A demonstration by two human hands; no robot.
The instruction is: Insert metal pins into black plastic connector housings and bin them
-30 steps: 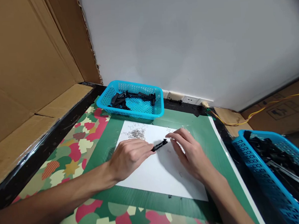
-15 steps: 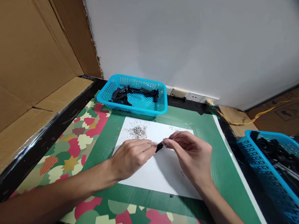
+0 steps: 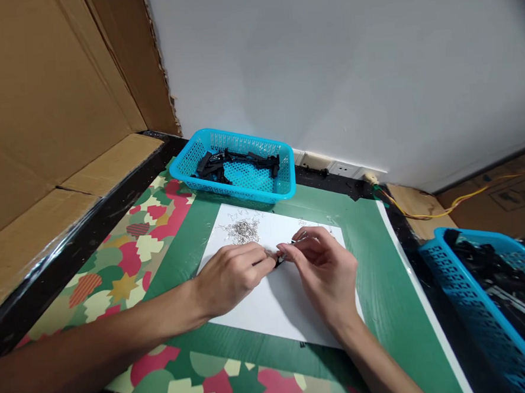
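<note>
Over the white sheet (image 3: 273, 302), my left hand (image 3: 236, 276) is closed on a small black plastic part (image 3: 279, 261), most of it hidden by the fingers. My right hand (image 3: 322, 264) meets it from the other side, thumb and index finger pinched at the part's end. Whether the right fingertips also hold a tiny metal piece cannot be made out. Just beyond my left hand lies a pile of small silvery metal pieces (image 3: 243, 231), with several thin ones scattered around it. A few more metal pieces (image 3: 303, 222) lie behind my right hand.
A blue basket (image 3: 233, 193) with black plastic parts (image 3: 214, 167) stands at the back against the wall. Another blue basket (image 3: 469, 302), filled with black pieces, is at the right. Sockets (image 3: 343, 169) and a yellow cable (image 3: 445, 210) run along the wall; cardboard (image 3: 51, 85) rises at the left.
My right hand has moved left, closer to my left hand, and its fingers now cover more of the black part. My left hand has stayed nearly still.
</note>
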